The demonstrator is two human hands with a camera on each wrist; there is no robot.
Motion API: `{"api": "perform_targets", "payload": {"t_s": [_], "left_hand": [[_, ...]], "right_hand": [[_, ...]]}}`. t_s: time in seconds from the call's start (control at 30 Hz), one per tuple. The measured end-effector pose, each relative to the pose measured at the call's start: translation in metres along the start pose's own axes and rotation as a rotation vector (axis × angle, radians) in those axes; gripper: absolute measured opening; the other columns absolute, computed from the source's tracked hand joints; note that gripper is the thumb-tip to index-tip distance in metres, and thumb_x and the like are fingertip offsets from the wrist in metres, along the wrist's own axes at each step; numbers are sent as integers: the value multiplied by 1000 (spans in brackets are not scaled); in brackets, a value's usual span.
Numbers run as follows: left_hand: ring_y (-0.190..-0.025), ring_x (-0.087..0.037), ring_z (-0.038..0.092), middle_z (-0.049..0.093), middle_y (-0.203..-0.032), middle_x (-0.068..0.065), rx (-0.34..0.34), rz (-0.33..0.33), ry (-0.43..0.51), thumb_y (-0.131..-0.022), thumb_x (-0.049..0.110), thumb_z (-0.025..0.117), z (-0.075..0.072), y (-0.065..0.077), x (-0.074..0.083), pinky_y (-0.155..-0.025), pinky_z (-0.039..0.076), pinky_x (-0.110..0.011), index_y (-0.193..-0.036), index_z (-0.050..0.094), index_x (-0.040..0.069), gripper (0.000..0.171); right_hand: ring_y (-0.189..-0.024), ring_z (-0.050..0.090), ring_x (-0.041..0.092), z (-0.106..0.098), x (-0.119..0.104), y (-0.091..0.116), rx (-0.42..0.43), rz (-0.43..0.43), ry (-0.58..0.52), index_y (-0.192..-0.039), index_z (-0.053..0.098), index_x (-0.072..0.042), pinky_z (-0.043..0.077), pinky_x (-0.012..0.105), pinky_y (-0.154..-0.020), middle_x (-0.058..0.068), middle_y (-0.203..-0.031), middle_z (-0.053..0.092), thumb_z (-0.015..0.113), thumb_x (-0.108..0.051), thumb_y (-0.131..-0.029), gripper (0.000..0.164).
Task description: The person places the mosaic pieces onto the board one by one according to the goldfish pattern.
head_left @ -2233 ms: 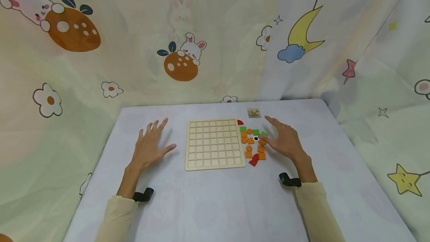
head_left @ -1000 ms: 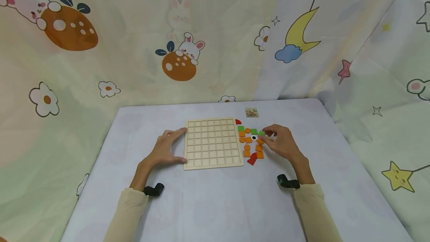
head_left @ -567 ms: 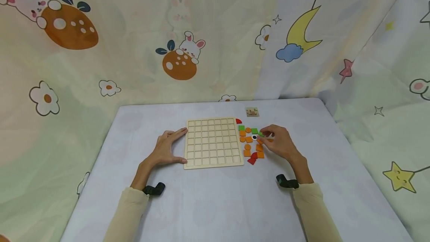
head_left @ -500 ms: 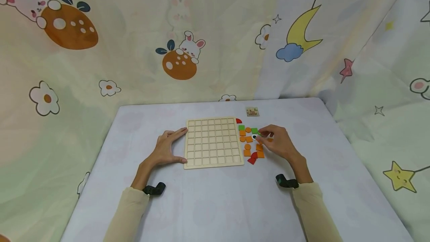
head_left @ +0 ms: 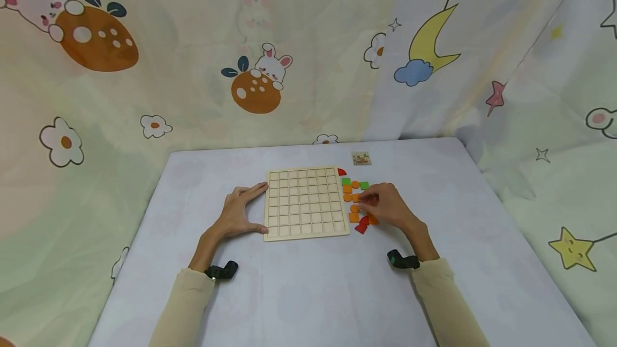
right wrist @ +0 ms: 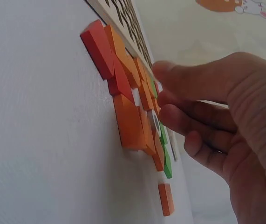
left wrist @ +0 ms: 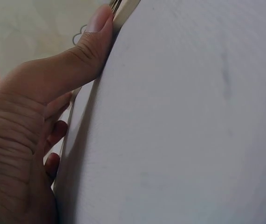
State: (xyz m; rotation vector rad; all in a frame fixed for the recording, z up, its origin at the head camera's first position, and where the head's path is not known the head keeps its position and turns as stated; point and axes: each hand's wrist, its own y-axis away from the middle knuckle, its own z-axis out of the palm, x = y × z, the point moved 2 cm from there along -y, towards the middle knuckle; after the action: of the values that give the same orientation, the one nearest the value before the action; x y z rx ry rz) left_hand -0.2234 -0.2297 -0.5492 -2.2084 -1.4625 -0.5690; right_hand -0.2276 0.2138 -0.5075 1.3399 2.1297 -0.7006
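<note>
One board (head_left: 307, 203), one card (head_left: 361, 158), one eye piece (right wrist: 155, 123), three red pieces (head_left: 361, 228), three green ones (head_left: 346, 181), and at least seven orange ones (head_left: 354, 218), though some are covered so don't quote me.

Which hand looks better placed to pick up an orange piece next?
Probably the right hand: it is very close to the orange pieces. The left hand touches the left edge of the grid board, which lies between it and those pieces.

Square pale wooden grid board (head_left: 308, 205), flat on counter (head_left: 308, 293). Loose small pieces just beside its right edge: green squares (head_left: 346, 181), orange squares (head_left: 354, 218), orange discs (head_left: 355, 185), red quarter-round piece (head_left: 342, 172) near top corner, white-and-black round piece (right wrist: 152, 122).
</note>
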Motion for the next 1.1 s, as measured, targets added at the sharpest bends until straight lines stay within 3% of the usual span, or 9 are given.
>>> {"api": "perform_targets", "payload": {"t_s": [0.2,0.5,0.7,1.1], "left_hand": [[-137,-35,46,46,-174,2,-3,-7,1,-59,56,104,0,0,1,-112,32,-63,-168,47,24,127],[-136,-34,46,46,-174,1,5,-7,-2,-59,56,105,-1,1,2,-112,33,-62,-167,47,22,127],[-136,-35,46,45,-175,1,-3,-8,9,-59,55,105,-1,1,3,-110,33,-60,-167,47,22,127],[-137,-34,46,45,-175,3,-5,-17,10,-58,56,105,-2,0,2,-110,33,-60,-167,47,23,128]], "right_hand": [[-90,70,18,3,-2,-1,-103,-19,-13,-112,84,0,60,34,-83,11,-110,84,84,7,-89,24],[-100,75,22,3,-6,-4,-172,18,37,-118,82,1,64,43,-93,11,-114,83,85,4,-90,28],[-104,73,23,5,-11,-5,-204,68,41,-122,81,-1,64,39,-94,10,-117,82,84,2,-92,30],[-100,65,20,5,-12,-6,-217,46,58,-121,83,-4,55,29,-83,8,-116,81,83,2,-93,29]]}}
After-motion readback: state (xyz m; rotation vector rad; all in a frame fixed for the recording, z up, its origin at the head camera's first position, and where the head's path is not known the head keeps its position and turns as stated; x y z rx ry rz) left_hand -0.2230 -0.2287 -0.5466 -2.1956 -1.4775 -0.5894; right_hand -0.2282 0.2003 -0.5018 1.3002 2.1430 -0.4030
